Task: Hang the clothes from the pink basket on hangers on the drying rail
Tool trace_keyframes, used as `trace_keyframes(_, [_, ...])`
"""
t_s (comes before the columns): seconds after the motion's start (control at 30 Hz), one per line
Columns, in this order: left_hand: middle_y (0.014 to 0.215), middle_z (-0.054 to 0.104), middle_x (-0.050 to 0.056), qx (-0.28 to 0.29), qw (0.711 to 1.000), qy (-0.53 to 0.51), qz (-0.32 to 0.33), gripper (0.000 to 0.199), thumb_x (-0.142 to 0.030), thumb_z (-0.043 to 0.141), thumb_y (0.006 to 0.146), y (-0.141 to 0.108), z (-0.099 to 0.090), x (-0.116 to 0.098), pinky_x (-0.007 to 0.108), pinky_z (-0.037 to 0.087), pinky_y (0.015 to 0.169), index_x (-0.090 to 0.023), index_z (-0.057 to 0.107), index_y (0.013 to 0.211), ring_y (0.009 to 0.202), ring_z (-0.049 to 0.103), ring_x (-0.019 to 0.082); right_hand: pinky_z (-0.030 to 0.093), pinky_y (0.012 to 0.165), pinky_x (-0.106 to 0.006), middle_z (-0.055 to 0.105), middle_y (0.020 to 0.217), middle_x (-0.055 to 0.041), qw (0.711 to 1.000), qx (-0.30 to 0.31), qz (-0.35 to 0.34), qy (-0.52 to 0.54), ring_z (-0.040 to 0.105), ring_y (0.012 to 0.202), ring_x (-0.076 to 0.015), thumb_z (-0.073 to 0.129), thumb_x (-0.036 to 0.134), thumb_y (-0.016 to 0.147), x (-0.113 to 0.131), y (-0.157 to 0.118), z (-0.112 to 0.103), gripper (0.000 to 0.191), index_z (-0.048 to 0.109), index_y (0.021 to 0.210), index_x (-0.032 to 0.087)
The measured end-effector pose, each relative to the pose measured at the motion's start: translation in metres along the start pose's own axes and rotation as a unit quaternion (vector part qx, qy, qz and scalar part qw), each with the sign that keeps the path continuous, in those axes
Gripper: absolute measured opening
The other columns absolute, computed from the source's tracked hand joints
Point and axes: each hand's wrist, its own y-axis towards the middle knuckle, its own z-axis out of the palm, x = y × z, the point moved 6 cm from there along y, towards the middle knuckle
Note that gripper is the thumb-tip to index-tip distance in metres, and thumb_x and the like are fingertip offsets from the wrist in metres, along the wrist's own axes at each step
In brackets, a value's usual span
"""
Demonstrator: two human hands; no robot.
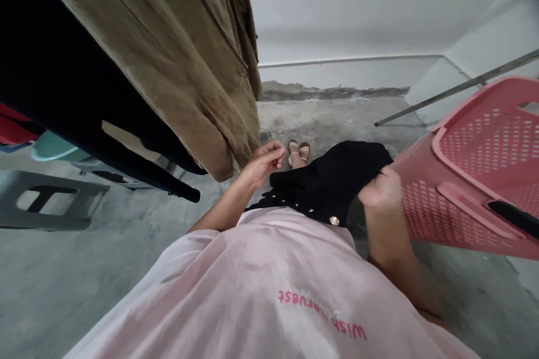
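Note:
My right hand [382, 188] grips a black garment [332, 179] with small gold buttons, held in front of my pink shirt. My left hand [265, 160] is just left of the garment, fingers curled, touching or nearly touching its edge; I cannot tell if it grips the cloth. A pink perforated laundry basket [471, 179] stands tilted right beside my right hand. My sandalled feet show below, on the concrete floor.
A brown garment [185, 56] and a black one [63, 90] hang at upper left, close to my left hand. A grey step stool [46, 202] and a teal basin [53, 147] sit at the left. A metal rail [458, 88] runs along the white wall at right.

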Motion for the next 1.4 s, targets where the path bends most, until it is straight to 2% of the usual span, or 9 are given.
trace_keyframes(0.23, [0.059,0.048,-0.004,0.009,1.000,-0.005,-0.004,0.025,-0.031,0.077,0.071,0.000,-0.001,0.002,0.017,0.035,0.052,-0.014,0.058,0.073,0.052,0.042,0.006,0.058,0.090,-0.041,0.072,0.092,-0.0001,1.000,-0.007,-0.002,-0.020,0.070,0.091,-0.0166,0.042,0.017,0.087,0.001,0.002,-0.003,0.028,0.066,0.097,0.026])
trace_keyframes(0.4, [0.059,0.048,-0.004,-0.004,1.000,-0.001,-0.013,0.028,-0.033,0.078,0.069,0.000,-0.003,0.004,0.018,0.035,0.052,-0.014,0.057,0.074,0.052,0.042,0.006,0.059,0.088,-0.043,0.072,0.093,0.0011,0.999,0.025,-0.018,-0.044,0.070,0.092,-0.0176,0.047,0.020,0.086,0.001,0.006,-0.006,0.024,0.066,0.096,0.028])
trace_keyframes(0.63, [0.058,0.048,-0.004,-0.003,1.000,-0.006,-0.013,0.027,-0.032,0.077,0.070,-0.001,-0.003,0.004,0.017,0.034,0.052,-0.014,0.057,0.073,0.052,0.042,0.005,0.054,0.096,-0.039,0.073,0.092,-0.0043,1.000,-0.017,0.005,-0.004,0.068,0.094,-0.0169,0.045,0.014,0.084,-0.001,0.002,-0.005,0.025,0.067,0.096,0.017])
trace_keyframes(0.87, [0.058,0.047,-0.004,0.002,1.000,-0.003,-0.015,0.028,-0.033,0.077,0.070,-0.002,0.000,0.006,0.018,0.034,0.051,-0.014,0.057,0.073,0.052,0.042,0.006,0.055,0.096,-0.039,0.073,0.092,-0.0042,1.000,-0.028,-0.003,0.008,0.069,0.093,-0.0170,0.045,0.013,0.084,0.000,-0.003,-0.003,0.026,0.067,0.097,0.017])
trace_keyframes(1.03, [0.058,0.047,-0.004,0.017,1.000,0.005,-0.025,0.028,-0.034,0.076,0.071,-0.003,0.003,0.010,0.019,0.033,0.052,-0.015,0.056,0.074,0.052,0.042,0.006,0.059,0.087,-0.041,0.072,0.091,0.0016,0.999,0.005,-0.017,-0.034,0.070,0.090,-0.0166,0.045,0.016,0.085,0.000,0.001,-0.005,0.026,0.066,0.094,0.027])
trace_keyframes(1.13, [0.060,0.047,-0.005,0.015,0.999,0.029,-0.027,0.027,-0.036,0.074,0.073,-0.003,0.004,0.016,0.019,0.033,0.054,-0.015,0.057,0.077,0.053,0.043,0.006,0.060,0.083,-0.040,0.072,0.088,0.0013,0.998,0.028,-0.027,-0.049,0.070,0.085,-0.0163,0.048,0.018,0.085,-0.001,0.002,-0.004,0.020,0.066,0.091,0.026])
trace_keyframes(1.27, [0.076,0.055,-0.003,0.028,0.993,0.114,-0.031,0.031,-0.039,0.073,0.074,-0.003,0.014,0.028,0.020,0.038,0.063,-0.017,0.059,0.092,0.067,0.051,0.008,0.060,0.080,-0.033,0.071,0.081,0.0014,0.997,0.032,-0.050,-0.045,0.069,0.076,-0.0126,0.052,0.013,0.080,-0.004,-0.004,-0.001,0.017,0.065,0.089,0.019])
trace_keyframes(1.4, [0.113,0.056,0.008,0.073,0.975,0.209,-0.002,0.059,-0.039,0.076,0.070,-0.004,0.032,0.037,0.029,0.044,0.081,-0.020,0.052,0.120,0.098,0.056,0.018,0.059,0.072,-0.025,0.070,0.077,0.0052,0.992,0.065,-0.079,-0.078,0.067,0.072,-0.0088,0.057,0.008,0.073,-0.010,-0.011,0.005,0.017,0.063,0.081,0.021])
